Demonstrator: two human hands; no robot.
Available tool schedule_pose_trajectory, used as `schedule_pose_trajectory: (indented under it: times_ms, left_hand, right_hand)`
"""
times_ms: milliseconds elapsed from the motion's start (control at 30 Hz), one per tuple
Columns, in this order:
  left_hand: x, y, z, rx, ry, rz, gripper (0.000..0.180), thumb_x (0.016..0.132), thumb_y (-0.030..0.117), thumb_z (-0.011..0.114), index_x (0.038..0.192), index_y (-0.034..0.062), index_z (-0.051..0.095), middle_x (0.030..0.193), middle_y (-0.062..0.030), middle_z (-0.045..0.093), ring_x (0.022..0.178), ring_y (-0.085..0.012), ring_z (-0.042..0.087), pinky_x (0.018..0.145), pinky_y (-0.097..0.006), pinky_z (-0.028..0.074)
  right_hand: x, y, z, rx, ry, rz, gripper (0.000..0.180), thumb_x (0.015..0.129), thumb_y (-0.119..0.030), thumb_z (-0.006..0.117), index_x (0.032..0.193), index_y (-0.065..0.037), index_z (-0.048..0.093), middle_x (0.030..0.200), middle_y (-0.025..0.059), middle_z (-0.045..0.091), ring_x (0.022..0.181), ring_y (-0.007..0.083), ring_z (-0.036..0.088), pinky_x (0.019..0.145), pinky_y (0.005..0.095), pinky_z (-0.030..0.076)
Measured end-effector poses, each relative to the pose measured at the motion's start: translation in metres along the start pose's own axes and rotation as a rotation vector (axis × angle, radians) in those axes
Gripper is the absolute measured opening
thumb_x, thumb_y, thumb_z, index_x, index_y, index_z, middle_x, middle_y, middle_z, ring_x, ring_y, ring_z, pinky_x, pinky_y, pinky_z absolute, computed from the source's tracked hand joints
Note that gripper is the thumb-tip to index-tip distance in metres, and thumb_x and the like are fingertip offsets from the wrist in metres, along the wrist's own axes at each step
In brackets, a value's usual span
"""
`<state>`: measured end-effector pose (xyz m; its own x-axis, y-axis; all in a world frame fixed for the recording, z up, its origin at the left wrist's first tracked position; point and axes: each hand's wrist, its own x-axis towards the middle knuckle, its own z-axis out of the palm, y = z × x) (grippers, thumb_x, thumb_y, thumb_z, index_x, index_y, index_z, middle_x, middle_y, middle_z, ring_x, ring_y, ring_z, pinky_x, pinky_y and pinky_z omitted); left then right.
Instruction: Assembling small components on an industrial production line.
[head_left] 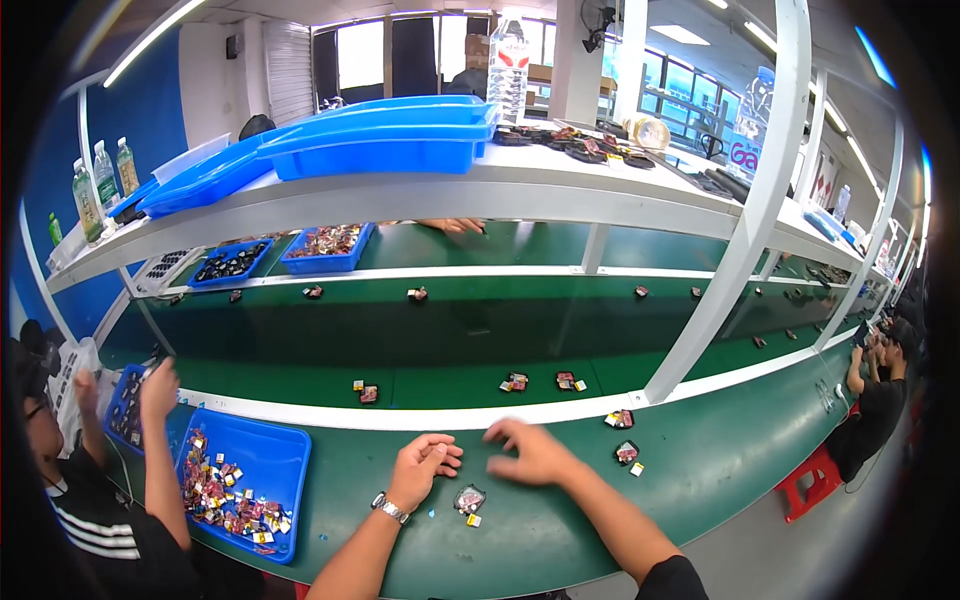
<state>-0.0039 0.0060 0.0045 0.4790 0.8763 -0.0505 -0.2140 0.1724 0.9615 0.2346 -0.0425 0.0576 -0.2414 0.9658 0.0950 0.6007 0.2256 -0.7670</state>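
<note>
My left hand hovers over the green work surface, its fingers loosely curled and apart with nothing visible in them. A metal-banded watch sits on that wrist. To its right, my right hand has its fingers spread and slightly blurred, holding nothing I can see. Just below and between both hands lies a small dark-rimmed electronic part with a yellow-and-white tag. Neither hand touches it. Two similar parts, one of them a black-rimmed piece, lie further right near the white rail.
A blue tray of small tagged pieces stands at left, beside a co-worker. Behind the white rail, a green belt carries several parts. A white post and shelf with blue trays and bottles rise ahead.
</note>
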Motion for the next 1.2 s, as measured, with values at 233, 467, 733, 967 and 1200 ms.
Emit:
schedule_pose_trajectory:
  times_ms: [233,467,733,967,1200]
  left_hand:
    - [0.002,0.004,0.002,0.030,-0.023,-0.001,0.025,0.102,0.013,0.053,0.120,-0.0038,0.059,0.107,-0.0149,0.069,0.087,-0.0161,0.067,0.074,-0.029,0.057]
    - [0.001,0.002,0.003,-0.005,-0.042,-0.005,0.023,0.101,0.009,0.052,0.119,-0.0043,0.057,0.107,-0.0157,0.069,0.086,-0.0181,0.068,0.073,-0.029,0.057]
    - [-0.001,0.019,0.005,-0.048,-0.215,-0.176,0.043,0.107,0.029,0.043,0.132,-0.0040,0.054,0.107,-0.0096,0.065,0.083,-0.0137,0.062,0.075,-0.026,0.053]
    - [0.003,0.010,-0.004,-0.062,-0.237,-0.137,0.039,0.102,0.016,0.056,0.136,-0.0027,0.052,0.103,-0.0062,0.067,0.081,-0.0091,0.062,0.075,-0.024,0.053]
    - [-0.004,0.016,0.004,-0.149,-0.164,-0.100,0.044,0.096,-0.003,0.053,0.140,-0.0003,0.048,0.122,-0.0111,0.060,0.107,-0.0192,0.064,0.096,-0.034,0.058]
  right_hand:
    - [0.084,0.047,0.001,-0.462,0.760,0.495,0.057,0.077,-0.034,0.080,0.104,0.005,0.050,0.098,0.0213,0.059,0.095,0.0361,0.060,0.082,0.0450,0.050]
    - [0.088,0.071,0.000,-0.406,0.768,0.407,0.044,0.074,-0.018,0.080,0.102,0.000,0.051,0.095,0.0178,0.065,0.098,0.0319,0.065,0.085,0.0461,0.050]
    - [0.003,-0.017,0.014,-0.057,0.046,-0.157,0.041,0.076,-0.008,0.079,0.106,-0.004,0.050,0.113,0.0137,0.064,0.102,0.0291,0.063,0.091,0.0381,0.051]
    - [-0.005,-0.031,0.025,-0.154,0.137,-0.326,0.050,0.074,-0.010,0.081,0.118,-0.007,0.056,0.118,0.0101,0.060,0.105,0.0309,0.062,0.089,0.0391,0.053]
    - [-0.011,-0.033,0.041,-0.225,0.378,-0.357,0.033,0.078,-0.012,0.078,0.109,-0.009,0.066,0.112,0.0079,0.060,0.094,0.0256,0.064,0.076,0.0356,0.056]
